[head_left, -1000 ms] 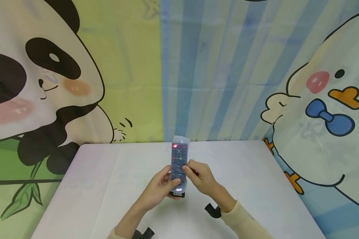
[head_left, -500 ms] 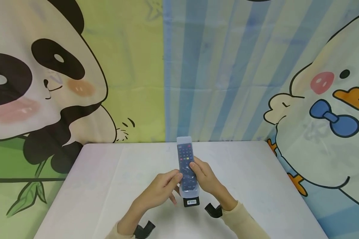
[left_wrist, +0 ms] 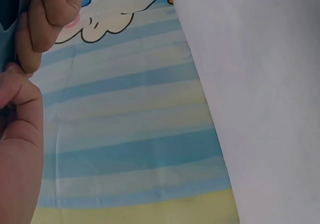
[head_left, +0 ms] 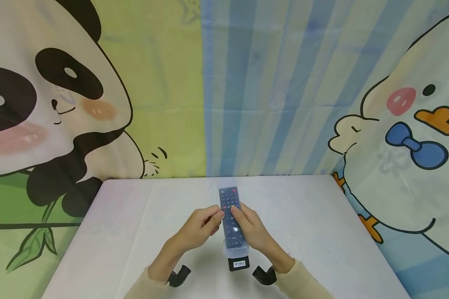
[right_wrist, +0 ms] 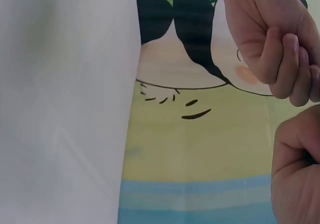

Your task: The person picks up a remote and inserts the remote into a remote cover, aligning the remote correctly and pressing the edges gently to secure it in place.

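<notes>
A dark blue remote control (head_left: 232,230) in a clear plastic sleeve (head_left: 236,251) is held up over the table, its buttons facing the head camera. Its black lower end with a white label sticks out of the sleeve. My right hand (head_left: 255,227) grips its right side, thumb on the button face and fingers behind. My left hand (head_left: 198,228) has curled fingers, and its thumb and forefinger pinch at the remote's left edge, seemingly on the sleeve. In the right wrist view the left hand (right_wrist: 280,49) shows its curled fingers. The exact pinch point is hidden.
Below the hands lies a white tabletop (head_left: 134,249). Behind it hangs a cloth backdrop (head_left: 247,104) with a panda at left and a white bird at right. Black wrist mounts (head_left: 179,275) sit under both wrists.
The left hand went from holding the remote's lower part to pinching its left edge. The right hand now holds it. The remote has come lower and nearer, tilted slightly left at the top.
</notes>
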Motion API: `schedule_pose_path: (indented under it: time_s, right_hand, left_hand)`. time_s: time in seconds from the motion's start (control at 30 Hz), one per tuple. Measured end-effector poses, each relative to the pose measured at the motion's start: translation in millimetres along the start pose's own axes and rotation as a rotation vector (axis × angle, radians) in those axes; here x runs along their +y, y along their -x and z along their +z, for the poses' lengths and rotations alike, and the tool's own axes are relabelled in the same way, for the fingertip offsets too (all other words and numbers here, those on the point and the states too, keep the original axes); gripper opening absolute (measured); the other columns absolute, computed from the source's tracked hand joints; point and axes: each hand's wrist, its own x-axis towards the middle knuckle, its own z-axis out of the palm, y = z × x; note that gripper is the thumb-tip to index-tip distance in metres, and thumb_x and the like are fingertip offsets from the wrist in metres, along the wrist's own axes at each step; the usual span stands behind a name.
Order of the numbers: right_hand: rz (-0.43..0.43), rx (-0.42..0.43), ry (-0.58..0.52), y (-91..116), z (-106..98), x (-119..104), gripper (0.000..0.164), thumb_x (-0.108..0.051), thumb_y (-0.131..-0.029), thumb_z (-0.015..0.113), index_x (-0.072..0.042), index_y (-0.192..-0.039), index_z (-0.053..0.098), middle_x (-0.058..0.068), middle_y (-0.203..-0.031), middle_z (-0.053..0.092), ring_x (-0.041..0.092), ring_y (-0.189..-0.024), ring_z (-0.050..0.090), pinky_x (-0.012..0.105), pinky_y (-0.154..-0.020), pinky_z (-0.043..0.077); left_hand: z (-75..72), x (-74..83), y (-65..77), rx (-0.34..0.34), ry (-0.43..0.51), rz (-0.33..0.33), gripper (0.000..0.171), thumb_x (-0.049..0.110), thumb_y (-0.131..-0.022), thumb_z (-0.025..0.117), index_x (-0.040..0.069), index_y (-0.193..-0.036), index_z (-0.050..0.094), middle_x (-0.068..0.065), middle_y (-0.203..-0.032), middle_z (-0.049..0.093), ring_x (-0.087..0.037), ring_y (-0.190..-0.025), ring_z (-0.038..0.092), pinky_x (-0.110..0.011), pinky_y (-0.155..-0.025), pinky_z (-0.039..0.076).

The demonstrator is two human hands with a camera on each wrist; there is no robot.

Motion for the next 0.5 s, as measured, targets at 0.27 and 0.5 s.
schedule_pose_path:
  time_s: [0.27, 0.5]
  right_hand:
    - [0.004, 0.07, -0.116, 0, 8, 2, 0.032, -0.02, -0.11, 0.039, 0.006, -0.103, 0.056, 0.004, -0.071, 0.054, 0.01, -0.056, 0.054, 0.026, -0.046, 0.046]
    - [0.02, 0.097, -0.177, -5, 12, -1, 0.033, -0.021, -0.109, 0.043, 0.006, -0.093, 0.054, 0.002, -0.068, 0.052, 0.01, -0.054, 0.053, 0.024, -0.045, 0.045]
  left_hand:
    - [5.6, 11.4, 7.9, -0.028, -0.074, 0.044, 0.025, -0.003, -0.104, 0.044, 0.011, -0.085, 0.052, 0.01, -0.059, 0.042, 0.002, -0.05, 0.035, -0.019, -0.04, 0.03]
    - [8.0, 22.1, 14.4, -0.065, -0.119, 0.029, 0.026, -0.002, -0.103, 0.044, 0.011, -0.082, 0.051, 0.013, -0.062, 0.042, 0.005, -0.051, 0.034, -0.016, -0.039, 0.03]
